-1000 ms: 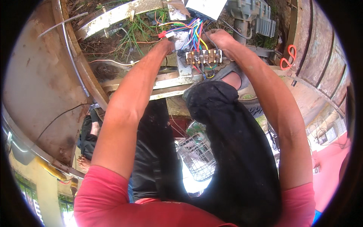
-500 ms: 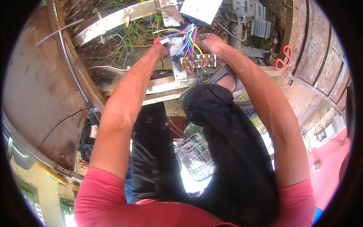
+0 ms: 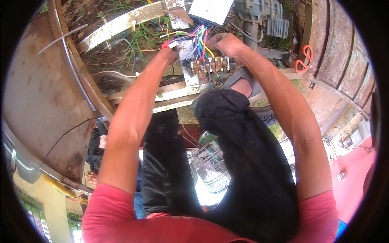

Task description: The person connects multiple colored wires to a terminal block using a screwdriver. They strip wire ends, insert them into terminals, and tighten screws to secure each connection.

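A bundle of coloured wires (image 3: 200, 42) runs down from a white box (image 3: 211, 11) to a dark terminal block (image 3: 210, 65) with metal contacts. My left hand (image 3: 170, 56) is closed at the left of the bundle, beside a red connector (image 3: 165, 44) with thin wires. Its fingers are mostly hidden, so what they hold does not show. On the bundle's other side, my right hand (image 3: 229, 44) has its fingers bent and pressed together at a dark wire (image 3: 216, 46) that curves down toward the block.
A grey motor (image 3: 257, 16) stands at the far right. Cream-painted metal bars (image 3: 174, 95) cross in front of my knees. A rusty panel (image 3: 44, 97) rises at the left, and an orange looped handle (image 3: 304, 58) hangs at the right. Between my legs sits a wire basket (image 3: 210, 166).
The view has shifted slightly, moving the box and wires a little up and left in the picture. Both hands stay beside the wires, and the right fingers have moved only slightly.
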Motion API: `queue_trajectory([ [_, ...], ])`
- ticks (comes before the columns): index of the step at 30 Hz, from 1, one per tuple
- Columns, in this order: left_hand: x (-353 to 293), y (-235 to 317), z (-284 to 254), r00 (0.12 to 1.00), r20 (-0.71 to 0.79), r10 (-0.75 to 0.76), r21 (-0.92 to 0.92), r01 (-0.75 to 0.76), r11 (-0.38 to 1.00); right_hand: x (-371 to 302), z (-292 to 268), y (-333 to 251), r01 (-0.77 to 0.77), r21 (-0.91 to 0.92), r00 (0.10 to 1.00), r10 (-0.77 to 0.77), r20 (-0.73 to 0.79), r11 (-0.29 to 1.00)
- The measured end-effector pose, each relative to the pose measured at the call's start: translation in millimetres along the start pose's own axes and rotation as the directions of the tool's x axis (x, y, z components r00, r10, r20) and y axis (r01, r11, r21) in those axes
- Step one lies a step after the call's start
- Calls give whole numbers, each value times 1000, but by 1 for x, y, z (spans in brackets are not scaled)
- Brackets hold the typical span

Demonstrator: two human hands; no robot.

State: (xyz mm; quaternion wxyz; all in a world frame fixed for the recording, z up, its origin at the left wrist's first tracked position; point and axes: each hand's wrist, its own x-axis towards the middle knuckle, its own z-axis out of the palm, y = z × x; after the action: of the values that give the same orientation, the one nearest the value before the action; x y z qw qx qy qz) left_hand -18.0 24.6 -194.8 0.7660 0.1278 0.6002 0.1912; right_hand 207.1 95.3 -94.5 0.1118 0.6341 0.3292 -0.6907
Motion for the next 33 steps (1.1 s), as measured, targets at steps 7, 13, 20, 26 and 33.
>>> queue_trajectory([
  [7,-130,62,17,914,-390,107,355,42,934,1,-17,7,-83,88,988,71,134,993],
  [13,-174,34,31,850,-400,342,426,-157,891,-20,-2,-22,-184,239,962,125,242,953],
  [20,-199,49,72,793,-455,405,530,-124,839,-29,-4,-7,-168,385,944,35,330,908],
  [26,-192,53,80,911,-375,169,113,-136,984,-40,-15,-12,-145,409,923,-25,383,901],
  [33,-203,72,95,993,-5,114,-329,-109,938,-53,-37,-14,-163,465,898,-64,434,870],
])
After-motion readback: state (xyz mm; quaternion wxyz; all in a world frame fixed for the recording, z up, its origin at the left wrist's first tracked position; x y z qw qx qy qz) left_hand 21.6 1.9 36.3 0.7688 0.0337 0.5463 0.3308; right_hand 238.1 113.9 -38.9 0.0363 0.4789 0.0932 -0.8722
